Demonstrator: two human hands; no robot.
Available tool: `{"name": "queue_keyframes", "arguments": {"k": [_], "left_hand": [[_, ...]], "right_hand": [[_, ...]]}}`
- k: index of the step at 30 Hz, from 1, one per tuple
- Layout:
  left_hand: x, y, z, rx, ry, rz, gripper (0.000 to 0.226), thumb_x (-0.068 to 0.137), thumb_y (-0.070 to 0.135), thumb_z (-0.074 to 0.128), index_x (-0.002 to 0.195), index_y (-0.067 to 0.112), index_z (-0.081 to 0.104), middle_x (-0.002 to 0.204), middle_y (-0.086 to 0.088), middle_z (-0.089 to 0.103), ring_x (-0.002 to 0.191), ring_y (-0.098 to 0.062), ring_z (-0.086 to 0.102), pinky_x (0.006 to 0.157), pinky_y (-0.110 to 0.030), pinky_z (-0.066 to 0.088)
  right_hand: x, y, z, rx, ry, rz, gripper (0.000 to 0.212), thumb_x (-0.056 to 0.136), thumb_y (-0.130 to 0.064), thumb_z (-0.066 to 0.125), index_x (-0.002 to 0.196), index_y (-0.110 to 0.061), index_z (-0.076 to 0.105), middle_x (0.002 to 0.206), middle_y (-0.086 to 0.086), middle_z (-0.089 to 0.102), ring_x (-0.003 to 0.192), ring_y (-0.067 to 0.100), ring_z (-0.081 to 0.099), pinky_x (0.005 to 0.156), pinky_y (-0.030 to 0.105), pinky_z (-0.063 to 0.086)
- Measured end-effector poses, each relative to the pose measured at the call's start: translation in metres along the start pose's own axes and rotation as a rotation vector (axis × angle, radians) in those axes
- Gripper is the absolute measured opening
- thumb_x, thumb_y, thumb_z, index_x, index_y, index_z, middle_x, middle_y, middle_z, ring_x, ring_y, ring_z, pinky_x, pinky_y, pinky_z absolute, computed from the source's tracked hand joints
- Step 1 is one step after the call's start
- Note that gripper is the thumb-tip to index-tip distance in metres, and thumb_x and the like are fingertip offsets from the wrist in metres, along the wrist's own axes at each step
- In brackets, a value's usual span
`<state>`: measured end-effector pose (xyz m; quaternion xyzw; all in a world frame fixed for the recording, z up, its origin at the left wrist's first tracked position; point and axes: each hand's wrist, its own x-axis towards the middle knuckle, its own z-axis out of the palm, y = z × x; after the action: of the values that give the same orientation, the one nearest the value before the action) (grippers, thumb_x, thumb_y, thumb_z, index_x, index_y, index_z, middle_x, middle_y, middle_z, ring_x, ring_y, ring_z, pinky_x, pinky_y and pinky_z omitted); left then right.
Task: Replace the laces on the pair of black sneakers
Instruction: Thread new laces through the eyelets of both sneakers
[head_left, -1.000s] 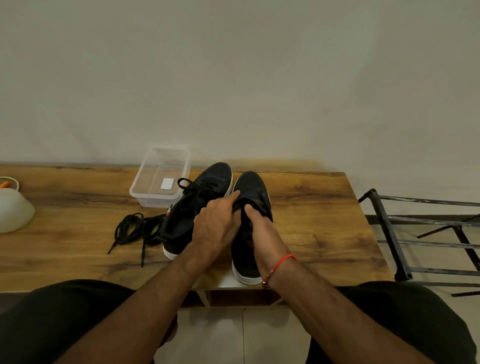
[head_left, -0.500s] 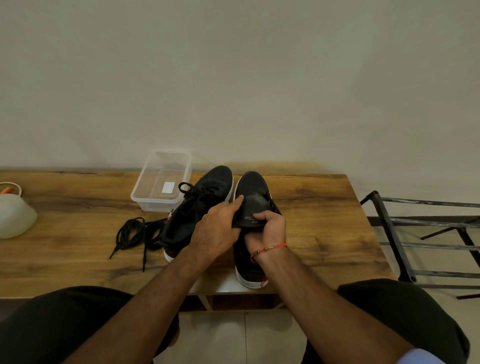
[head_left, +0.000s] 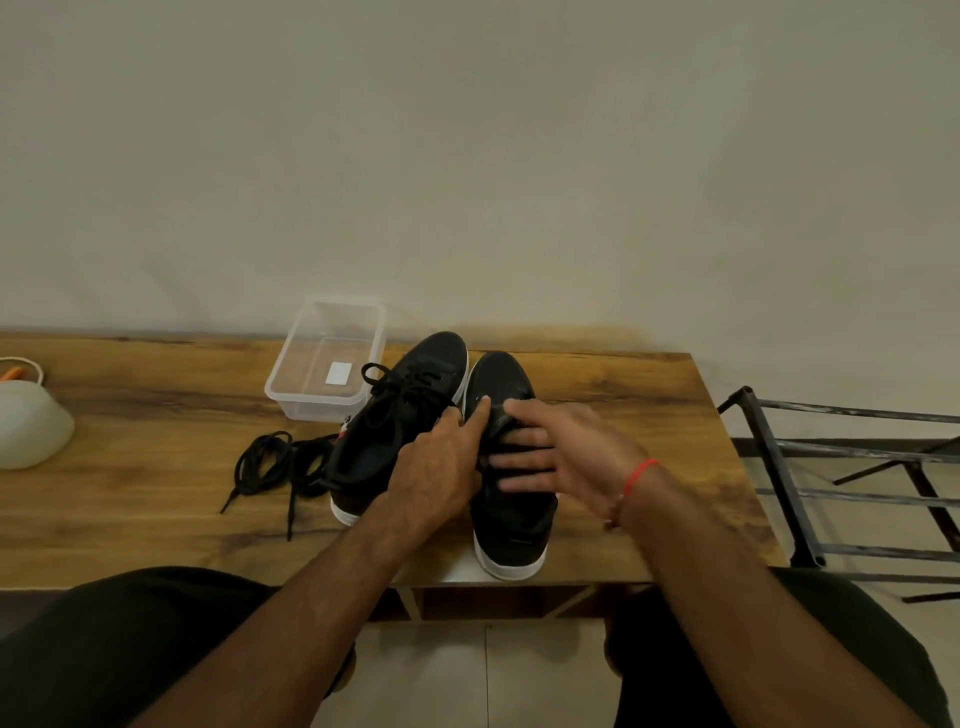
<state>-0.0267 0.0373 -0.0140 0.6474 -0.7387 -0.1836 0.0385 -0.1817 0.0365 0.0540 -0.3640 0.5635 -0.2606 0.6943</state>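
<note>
Two black sneakers with white soles stand side by side on the wooden table. The left sneaker still has black laces threaded. The right sneaker shows no lace. My left hand grips the tongue and near edge of the right sneaker, thumb pointing up. My right hand lies across the shoe's opening with straight, spread fingers, blurred by motion. A loose bundle of black laces lies on the table left of the sneakers.
A clear plastic box stands behind the left sneaker. A white bowl-shaped object sits at the table's left edge. A dark metal rack stands to the right of the table. My knees are under the near edge.
My right hand has let go of the tongue, opened and swung to lie flat over the shoe. My left hand has kept its grip.
</note>
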Motion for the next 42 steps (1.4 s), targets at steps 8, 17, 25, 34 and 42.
{"name": "queue_keyframes", "arguments": {"k": [8,17,25,34,42], "left_hand": [[-0.005,0.0,-0.002,-0.012,-0.033,0.002,0.077,0.101,0.039,0.051,0.161,0.038,0.003,0.147,-0.012,0.032,0.116,-0.031,0.057,0.097,-0.045,0.053],[-0.009,-0.015,-0.007,-0.167,-0.138,-0.002,0.075,0.099,0.03,0.054,0.159,0.045,0.011,0.127,-0.002,0.039,0.108,-0.021,0.054,0.095,-0.04,0.053],[0.002,-0.017,-0.019,-0.454,-0.259,-0.075,0.061,0.101,0.03,0.046,0.159,0.029,0.025,0.125,-0.008,0.059,0.107,-0.022,0.06,0.086,-0.031,0.05],[-0.007,-0.013,-0.016,-0.228,-0.17,-0.01,0.074,0.098,0.051,0.054,0.159,0.04,0.014,0.128,-0.004,0.047,0.113,-0.017,0.052,0.093,-0.028,0.047],[-0.018,0.001,-0.015,-0.118,-0.201,0.09,0.062,0.103,0.048,0.043,0.16,0.032,0.023,0.125,-0.002,0.043,0.114,-0.015,0.05,0.098,-0.03,0.046]], "right_hand": [[0.02,-0.022,-0.063,-1.124,0.262,-0.259,0.039,0.097,-0.041,0.06,0.131,-0.021,0.058,0.124,0.002,0.063,0.111,0.018,0.058,0.086,0.028,0.048],[0.04,-0.009,-0.039,-1.341,-0.1,-0.365,0.053,0.094,-0.019,0.064,0.143,-0.034,0.05,0.138,0.004,0.038,0.124,0.021,0.042,0.108,0.033,0.039],[0.033,0.008,-0.03,-1.609,-0.106,-0.253,0.054,0.099,-0.053,0.049,0.15,-0.045,0.033,0.164,-0.008,-0.012,0.147,0.04,-0.002,0.119,0.061,0.013],[0.036,0.011,-0.029,-1.549,-0.028,-0.176,0.096,0.091,-0.038,0.068,0.157,-0.041,-0.002,0.163,-0.002,-0.017,0.151,0.039,-0.011,0.12,0.062,0.017],[0.036,0.015,-0.029,-1.554,-0.282,-0.048,0.085,0.098,-0.007,0.049,0.16,-0.031,-0.003,0.164,0.006,-0.024,0.146,0.031,0.031,0.117,0.04,0.035]]}}
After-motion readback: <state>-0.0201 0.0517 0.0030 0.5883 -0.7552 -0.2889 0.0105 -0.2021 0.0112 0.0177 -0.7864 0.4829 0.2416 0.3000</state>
